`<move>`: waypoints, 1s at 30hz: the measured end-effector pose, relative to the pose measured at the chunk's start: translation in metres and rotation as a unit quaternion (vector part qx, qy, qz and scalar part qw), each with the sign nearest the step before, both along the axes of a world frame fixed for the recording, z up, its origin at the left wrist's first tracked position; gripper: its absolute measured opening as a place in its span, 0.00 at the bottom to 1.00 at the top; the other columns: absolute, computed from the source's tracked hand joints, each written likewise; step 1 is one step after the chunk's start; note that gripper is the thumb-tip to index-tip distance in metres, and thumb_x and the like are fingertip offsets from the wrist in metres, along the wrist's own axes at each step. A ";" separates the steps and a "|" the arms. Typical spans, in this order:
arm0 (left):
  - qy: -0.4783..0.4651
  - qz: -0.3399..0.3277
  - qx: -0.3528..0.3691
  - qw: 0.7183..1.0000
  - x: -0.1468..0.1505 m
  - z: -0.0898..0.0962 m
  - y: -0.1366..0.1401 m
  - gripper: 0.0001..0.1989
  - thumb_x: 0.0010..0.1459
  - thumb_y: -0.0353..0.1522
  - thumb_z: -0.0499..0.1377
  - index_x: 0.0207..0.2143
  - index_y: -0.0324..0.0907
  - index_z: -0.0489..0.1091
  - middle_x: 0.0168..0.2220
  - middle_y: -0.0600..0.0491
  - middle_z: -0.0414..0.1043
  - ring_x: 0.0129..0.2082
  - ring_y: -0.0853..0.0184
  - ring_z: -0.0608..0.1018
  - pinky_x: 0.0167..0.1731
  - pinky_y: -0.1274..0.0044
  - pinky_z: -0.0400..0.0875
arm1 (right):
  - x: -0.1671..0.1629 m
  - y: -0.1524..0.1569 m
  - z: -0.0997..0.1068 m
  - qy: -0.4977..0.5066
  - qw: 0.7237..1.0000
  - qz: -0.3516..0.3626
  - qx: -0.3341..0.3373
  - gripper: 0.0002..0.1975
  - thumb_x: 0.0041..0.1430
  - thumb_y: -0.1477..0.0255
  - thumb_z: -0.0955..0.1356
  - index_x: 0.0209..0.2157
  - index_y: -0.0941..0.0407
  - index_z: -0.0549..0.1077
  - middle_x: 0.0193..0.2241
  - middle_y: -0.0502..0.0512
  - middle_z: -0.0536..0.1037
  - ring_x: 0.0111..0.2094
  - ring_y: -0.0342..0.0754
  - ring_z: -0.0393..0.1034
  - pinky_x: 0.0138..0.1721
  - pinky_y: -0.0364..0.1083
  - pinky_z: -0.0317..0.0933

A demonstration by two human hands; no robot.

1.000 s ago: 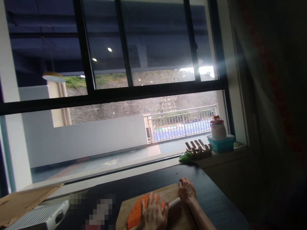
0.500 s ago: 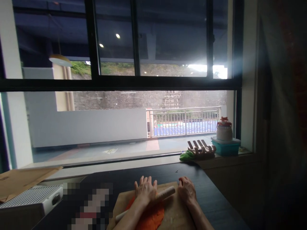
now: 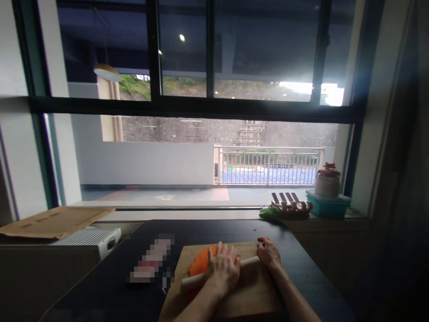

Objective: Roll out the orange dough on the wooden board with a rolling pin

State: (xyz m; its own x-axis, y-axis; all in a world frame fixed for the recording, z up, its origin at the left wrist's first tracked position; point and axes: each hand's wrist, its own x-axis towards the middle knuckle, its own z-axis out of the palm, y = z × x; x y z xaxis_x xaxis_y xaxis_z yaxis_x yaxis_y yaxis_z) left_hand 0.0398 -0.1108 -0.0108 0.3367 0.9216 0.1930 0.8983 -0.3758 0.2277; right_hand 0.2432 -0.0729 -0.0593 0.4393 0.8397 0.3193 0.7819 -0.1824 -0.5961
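Observation:
A pale rolling pin point(image 3: 250, 262) lies aslant across a flat, round sheet of orange dough point(image 3: 203, 260) on a wooden board point(image 3: 248, 295). My left hand point(image 3: 224, 267) rests palm down over the middle of the pin, its fingers stretched out and slightly spread toward the far side. Part of the dough is hidden beneath that hand and forearm. At the board's far right corner, my right hand point(image 3: 269, 253) has its fingers curled around the edge, close to the pin's right end.
The board sits on a dark table point(image 3: 150, 304). Left of it is a pixelated item point(image 3: 150, 264). A brown cardboard sheet point(image 3: 60, 221) lies over a white slatted unit point(image 3: 90, 237). On the windowsill are a green cloth point(image 3: 270, 212), a brown rack point(image 3: 291, 205) and a teal box point(image 3: 328, 205) bearing a jar point(image 3: 327, 184).
My left hand and the pin have come back toward me over the dough, baring more orange beyond the pin. The pin slants less. The whole view has shifted; my right hand stays by the board's corner.

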 end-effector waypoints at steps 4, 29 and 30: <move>0.005 0.030 -0.056 0.998 -0.001 0.010 0.040 0.28 0.62 0.40 0.38 0.59 0.39 0.60 0.61 0.46 0.60 0.64 0.54 0.53 0.60 0.52 0.41 | -0.003 0.014 0.017 0.007 1.000 -0.004 0.028 0.22 0.58 0.74 0.55 0.47 0.56 0.73 0.47 0.54 0.75 0.49 0.46 0.68 0.49 0.41 0.57; -0.017 -0.047 0.183 0.982 -0.060 -0.033 -0.025 0.23 0.61 0.39 0.47 0.55 0.42 0.66 0.56 0.47 0.68 0.60 0.55 0.63 0.60 0.57 0.50 | -0.085 -0.032 0.028 -0.164 0.981 0.075 -0.063 0.23 0.62 0.69 0.54 0.56 0.54 0.66 0.57 0.54 0.66 0.62 0.52 0.51 0.59 0.51 0.45; -0.016 -0.064 0.235 0.970 -0.065 -0.038 -0.029 0.21 0.61 0.37 0.48 0.54 0.43 0.67 0.54 0.49 0.70 0.59 0.57 0.65 0.60 0.58 0.49 | -0.085 -0.032 0.029 -0.163 0.981 0.076 -0.069 0.23 0.62 0.69 0.55 0.56 0.54 0.66 0.57 0.54 0.66 0.62 0.52 0.50 0.59 0.51 0.45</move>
